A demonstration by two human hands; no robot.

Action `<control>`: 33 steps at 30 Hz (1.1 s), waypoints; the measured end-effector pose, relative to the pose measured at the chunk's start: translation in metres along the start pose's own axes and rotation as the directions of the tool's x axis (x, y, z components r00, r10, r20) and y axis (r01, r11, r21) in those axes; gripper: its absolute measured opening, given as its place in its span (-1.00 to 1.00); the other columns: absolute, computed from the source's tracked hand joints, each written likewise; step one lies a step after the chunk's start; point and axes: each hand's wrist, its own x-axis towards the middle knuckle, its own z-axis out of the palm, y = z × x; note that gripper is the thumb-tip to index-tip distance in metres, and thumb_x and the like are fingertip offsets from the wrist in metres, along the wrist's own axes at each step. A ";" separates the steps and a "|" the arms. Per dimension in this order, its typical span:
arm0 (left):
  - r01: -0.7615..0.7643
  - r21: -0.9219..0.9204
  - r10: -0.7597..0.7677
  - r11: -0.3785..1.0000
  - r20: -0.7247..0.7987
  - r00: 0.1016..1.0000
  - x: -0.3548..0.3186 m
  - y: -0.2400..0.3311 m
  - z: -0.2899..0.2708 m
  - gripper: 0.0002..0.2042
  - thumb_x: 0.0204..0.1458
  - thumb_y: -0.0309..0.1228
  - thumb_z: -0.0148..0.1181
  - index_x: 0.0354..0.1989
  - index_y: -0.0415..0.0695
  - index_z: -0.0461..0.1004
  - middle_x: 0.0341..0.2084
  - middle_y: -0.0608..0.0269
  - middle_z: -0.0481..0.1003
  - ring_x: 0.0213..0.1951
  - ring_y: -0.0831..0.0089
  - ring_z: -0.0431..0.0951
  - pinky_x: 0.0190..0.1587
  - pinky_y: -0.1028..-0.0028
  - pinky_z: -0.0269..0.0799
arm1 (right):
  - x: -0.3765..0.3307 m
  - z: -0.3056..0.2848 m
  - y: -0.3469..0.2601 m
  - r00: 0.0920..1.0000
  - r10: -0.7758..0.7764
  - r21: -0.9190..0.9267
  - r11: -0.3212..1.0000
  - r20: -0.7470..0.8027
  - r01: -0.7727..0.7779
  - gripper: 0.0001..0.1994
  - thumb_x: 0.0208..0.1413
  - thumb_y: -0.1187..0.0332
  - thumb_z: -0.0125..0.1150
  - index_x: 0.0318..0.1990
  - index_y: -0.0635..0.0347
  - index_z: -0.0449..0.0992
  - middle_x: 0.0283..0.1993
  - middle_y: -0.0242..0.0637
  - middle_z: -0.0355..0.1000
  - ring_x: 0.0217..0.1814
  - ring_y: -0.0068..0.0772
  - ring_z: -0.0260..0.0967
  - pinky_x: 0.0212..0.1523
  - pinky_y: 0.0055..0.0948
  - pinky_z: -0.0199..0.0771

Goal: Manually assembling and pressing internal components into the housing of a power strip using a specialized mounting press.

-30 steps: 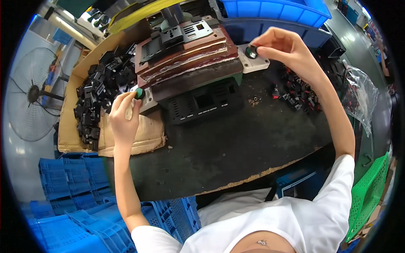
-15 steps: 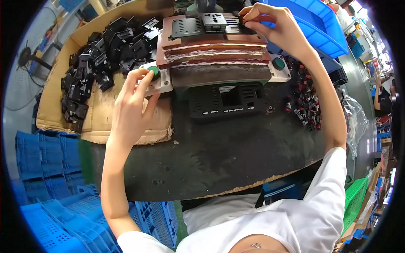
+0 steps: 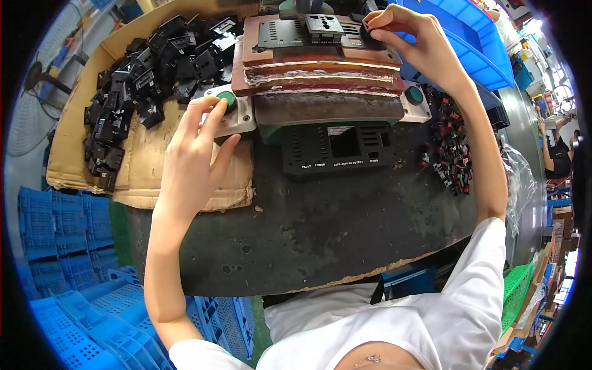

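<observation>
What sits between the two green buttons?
The layered brown block, with a black panel lying on top; the head view shows it.

White tee [image 3: 401, 327] w/ 2 short slvs. [image 3: 484, 253], round neckline [image 3: 382, 335], sm. silvery pendant [image 3: 374, 358]

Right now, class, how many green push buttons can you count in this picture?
2: one green button is on the left white block, by the left hand; another green button is on the right white block. Others could be hidden.
</observation>
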 end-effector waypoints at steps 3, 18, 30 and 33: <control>0.021 -0.003 -0.021 1.000 0.012 1.000 -0.002 -0.001 -0.002 -0.61 -0.10 -0.55 0.17 -0.05 -0.34 0.32 -0.14 0.05 0.32 -0.21 0.11 0.41 -0.21 0.30 0.37 | 0.000 0.001 0.001 0.998 -0.054 -0.052 0.997 0.015 0.054 -0.92 -0.01 0.57 0.15 -0.35 0.38 0.40 -0.36 -0.19 0.46 -0.32 -0.43 0.42 -0.27 -0.47 0.45; -0.064 0.145 0.072 0.987 -0.050 0.996 0.000 -0.003 -0.001 -0.62 -0.08 -0.48 0.15 -0.04 -0.23 0.29 -0.11 0.03 0.37 0.01 0.07 0.31 0.02 0.24 0.20 | -0.054 -0.033 0.012 0.992 -0.094 -0.395 0.911 0.090 0.122 -0.94 0.01 0.64 0.02 -0.33 0.37 0.36 -0.42 -0.20 0.43 -0.30 -0.42 0.44 -0.23 -0.48 0.38; -0.026 0.279 0.032 0.960 -0.017 0.999 0.007 0.008 -0.002 -0.80 0.04 -0.44 0.02 -0.17 -0.21 0.30 -0.20 0.08 0.43 0.06 0.18 0.32 0.11 0.24 0.06 | -0.092 -0.010 0.021 0.993 0.121 -0.222 0.968 0.011 -0.115 -0.96 0.09 0.57 -0.05 -0.35 0.37 0.30 -0.52 -0.13 0.39 -0.40 -0.29 0.45 -0.34 -0.47 0.37; -0.029 0.250 0.037 0.968 -0.027 0.999 0.007 0.007 -0.001 -0.80 0.04 -0.45 0.02 -0.17 -0.21 0.29 -0.20 0.09 0.43 0.05 0.21 0.33 0.11 0.24 0.05 | -0.092 -0.009 0.021 0.996 0.088 -0.306 0.949 0.013 -0.079 -0.97 0.10 0.55 -0.07 -0.33 0.33 0.28 -0.50 -0.08 0.39 -0.38 -0.11 0.44 -0.37 -0.42 0.36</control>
